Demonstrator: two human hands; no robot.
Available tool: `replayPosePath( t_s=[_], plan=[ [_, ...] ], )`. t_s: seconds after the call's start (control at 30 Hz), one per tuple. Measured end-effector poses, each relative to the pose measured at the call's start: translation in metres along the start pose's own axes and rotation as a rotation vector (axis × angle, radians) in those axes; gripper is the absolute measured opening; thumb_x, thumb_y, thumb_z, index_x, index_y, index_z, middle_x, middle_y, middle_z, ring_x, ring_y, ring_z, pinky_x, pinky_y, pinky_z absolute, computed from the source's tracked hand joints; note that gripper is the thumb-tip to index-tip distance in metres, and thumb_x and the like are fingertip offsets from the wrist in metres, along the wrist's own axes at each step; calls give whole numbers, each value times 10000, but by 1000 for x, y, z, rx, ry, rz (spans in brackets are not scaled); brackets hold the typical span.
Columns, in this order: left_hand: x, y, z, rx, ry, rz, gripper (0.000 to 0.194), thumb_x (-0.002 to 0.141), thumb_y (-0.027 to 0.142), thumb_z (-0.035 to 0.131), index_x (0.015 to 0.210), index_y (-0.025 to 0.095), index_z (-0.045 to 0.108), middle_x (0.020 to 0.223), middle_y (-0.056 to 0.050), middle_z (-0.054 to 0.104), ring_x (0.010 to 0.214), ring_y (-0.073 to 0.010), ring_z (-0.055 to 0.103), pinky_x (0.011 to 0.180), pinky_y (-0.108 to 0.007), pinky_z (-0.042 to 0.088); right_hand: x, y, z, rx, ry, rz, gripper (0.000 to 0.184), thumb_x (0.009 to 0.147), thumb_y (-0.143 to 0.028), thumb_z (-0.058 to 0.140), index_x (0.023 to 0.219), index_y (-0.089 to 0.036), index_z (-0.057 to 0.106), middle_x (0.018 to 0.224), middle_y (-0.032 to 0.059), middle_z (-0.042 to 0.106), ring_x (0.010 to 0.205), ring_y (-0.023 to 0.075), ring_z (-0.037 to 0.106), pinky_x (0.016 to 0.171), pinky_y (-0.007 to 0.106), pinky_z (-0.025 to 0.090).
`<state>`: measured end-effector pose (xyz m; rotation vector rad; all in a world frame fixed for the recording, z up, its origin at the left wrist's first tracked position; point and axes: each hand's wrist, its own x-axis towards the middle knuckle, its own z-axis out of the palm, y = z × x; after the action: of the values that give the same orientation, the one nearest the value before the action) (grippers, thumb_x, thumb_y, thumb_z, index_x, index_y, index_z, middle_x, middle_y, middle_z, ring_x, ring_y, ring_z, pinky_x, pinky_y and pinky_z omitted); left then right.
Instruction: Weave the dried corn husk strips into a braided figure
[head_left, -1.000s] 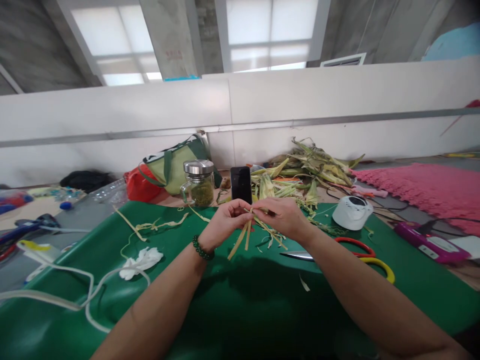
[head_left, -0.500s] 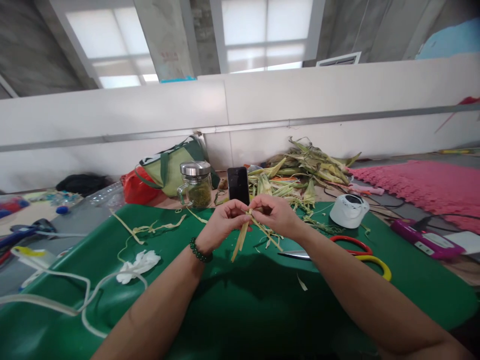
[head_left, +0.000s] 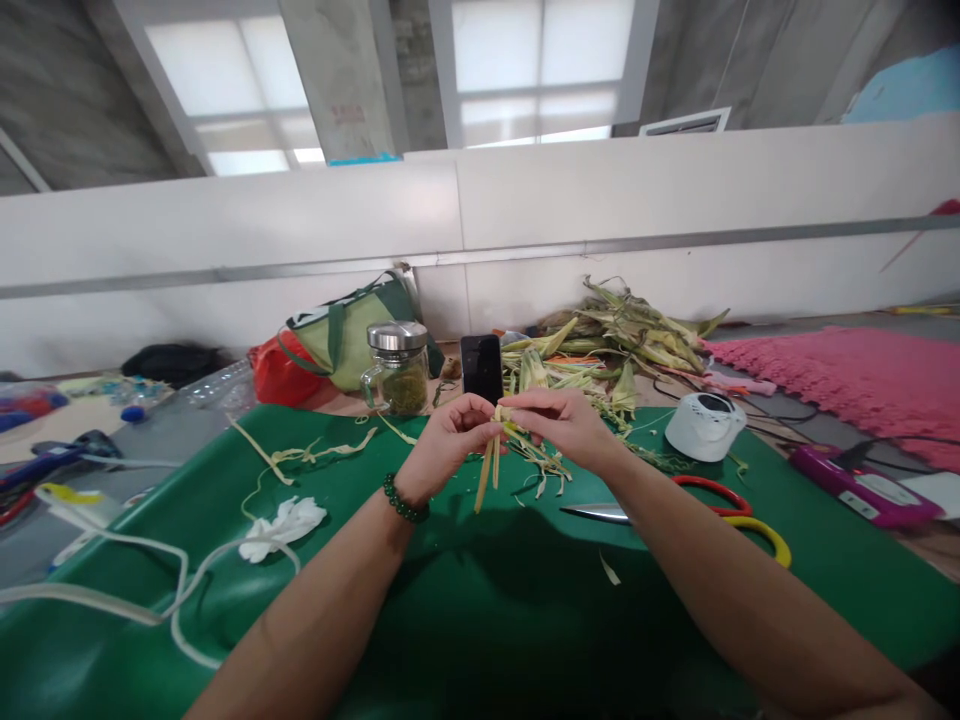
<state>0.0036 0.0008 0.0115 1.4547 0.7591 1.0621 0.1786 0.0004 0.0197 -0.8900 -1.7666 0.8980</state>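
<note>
Pale yellow corn husk strips (head_left: 486, 476) hang down between my hands, over the green mat (head_left: 480, 620). My left hand (head_left: 448, 440) pinches them near their top with thumb and fingers; a green bead bracelet circles that wrist. Close against it, my right hand (head_left: 566, 425) is closed on the same strips, its fingertips meeting the folded upper end. The exact crossing of the strips is partly covered by fingers. Below my right forearm lie scissors (head_left: 600, 512) with a red and a yellow handle. Behind the hands a phone (head_left: 481, 368) stands upright.
A glass jar (head_left: 405, 385) with a metal lid stands at the mat's back edge beside a green bag (head_left: 352, 345). Corn husks (head_left: 637, 330) are heaped behind. A white roll (head_left: 703, 428) sits right, a crumpled tissue (head_left: 283, 528) and white cable (head_left: 180, 600) left.
The strips have come closer together and now hang more steeply. My right fingers have straightened somewhat over the upper end. The whole view has shifted slightly.
</note>
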Motion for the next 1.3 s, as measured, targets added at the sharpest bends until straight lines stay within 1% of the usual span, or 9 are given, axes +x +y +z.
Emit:
replayPosePath(
  t_s=[0.1, 0.23, 0.33, 0.57, 0.73, 0.83, 0.97, 1.1, 1.3],
  plan=[
    [1, -1, -1, 20, 6, 9, 316, 647, 311, 748, 821, 149, 539, 681, 4, 649, 603, -140, 649, 602, -258, 512, 0, -1, -1, 19, 3, 67, 338, 668, -315, 655, 963, -155, 614, 636, 8, 640, 477, 98, 515, 429, 218, 379],
    [0, 0, 1, 50, -27, 14, 298, 656, 306, 742, 812, 147, 545, 683, 0, 652, 610, -137, 648, 618, -260, 513, 0, -1, -1, 15, 20, 93, 333, 618, -261, 682, 906, -159, 548, 592, -10, 620, 508, 107, 535, 444, 208, 365],
    [-1, 2, 2, 60, -55, 5, 295, 653, 305, 743, 811, 147, 551, 672, 3, 647, 610, -135, 642, 624, -267, 518, 1, 0, -2, 79, 21, 131, 327, 605, -260, 685, 878, -158, 539, 569, -27, 595, 474, 88, 495, 430, 201, 347],
    [-3, 3, 1, 100, -49, 11, 350, 669, 310, 733, 866, 179, 475, 674, 3, 663, 618, -140, 649, 583, -233, 474, 2, -1, 0, 134, -78, 196, 206, 620, -309, 661, 724, -136, 622, 520, -32, 558, 414, 48, 402, 394, 191, 283],
    [-3, 3, 1, 197, -90, 39, 358, 681, 290, 724, 891, 175, 457, 630, 2, 655, 603, -136, 633, 563, -220, 440, 5, 2, -3, 162, -160, 325, 217, 598, -339, 670, 599, -136, 594, 472, -28, 546, 372, 31, 324, 372, 192, 186],
    [-3, 3, 1, 211, -143, 30, 356, 686, 298, 718, 887, 171, 453, 607, 10, 637, 580, -130, 618, 556, -220, 433, 6, 3, -6, 125, -204, 367, 219, 595, -336, 668, 567, -138, 579, 440, -33, 520, 376, 35, 320, 381, 195, 176],
    [-3, 2, 0, 220, -218, -12, 350, 672, 303, 728, 864, 163, 471, 588, 24, 608, 569, -119, 603, 553, -212, 427, 5, 3, -7, 69, -260, 310, 222, 599, -316, 669, 531, -139, 554, 419, -56, 444, 407, 41, 322, 407, 200, 196],
    [-3, 1, 0, 226, -226, -18, 322, 667, 317, 728, 821, 151, 499, 616, 8, 611, 574, -117, 598, 550, -215, 431, 4, 4, -9, -19, -293, 216, 224, 630, -318, 649, 545, -127, 569, 452, -59, 397, 452, 47, 313, 440, 206, 208],
    [-3, 4, -1, 231, -242, -32, 300, 685, 323, 713, 819, 149, 508, 584, 13, 604, 540, -106, 573, 518, -205, 412, 3, 2, -11, -50, -305, 175, 213, 641, -321, 631, 576, -121, 597, 475, -54, 394, 469, 51, 295, 451, 210, 212]
  ],
)
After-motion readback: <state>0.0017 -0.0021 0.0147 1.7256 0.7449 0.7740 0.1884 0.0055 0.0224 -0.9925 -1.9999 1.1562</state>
